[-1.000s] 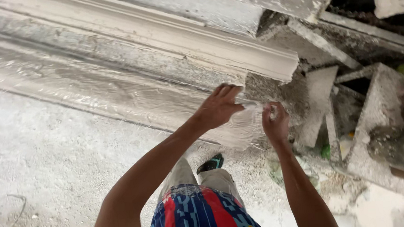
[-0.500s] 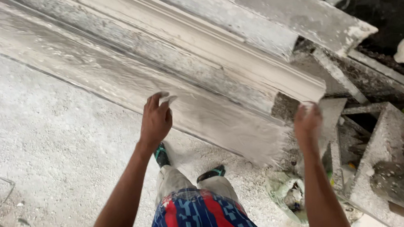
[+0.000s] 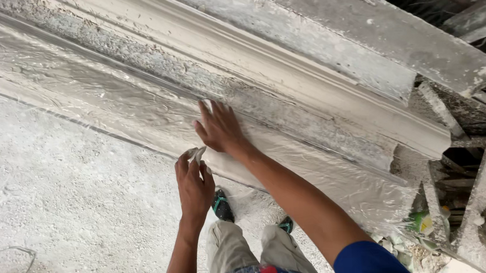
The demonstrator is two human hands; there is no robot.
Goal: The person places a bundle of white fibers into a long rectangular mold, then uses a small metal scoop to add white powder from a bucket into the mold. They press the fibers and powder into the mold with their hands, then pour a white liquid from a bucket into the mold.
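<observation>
A long white plaster cornice moulding (image 3: 330,85) lies on a plaster-caked bench. A clear plastic sheet (image 3: 98,101) covers the bench's front face below it. My right hand (image 3: 220,129) lies flat on the sheet with its fingers spread, just below the moulding. My left hand (image 3: 194,182) is a little lower and pinches the sheet's lower edge between thumb and fingertips. The two hands are close together but do not touch.
A rough grey concrete floor (image 3: 60,212) spreads to the left, with a loop of wire (image 3: 7,267) at the lower left. My feet in dark sandals (image 3: 223,205) stand by the bench. Plaster-crusted boards and frames (image 3: 475,194) crowd the right side.
Both hands have moved left along the bench. My right hand came from the sheet's right end to lie flat mid-bench, and my left hand dropped to pinch the sheet's lower edge.
</observation>
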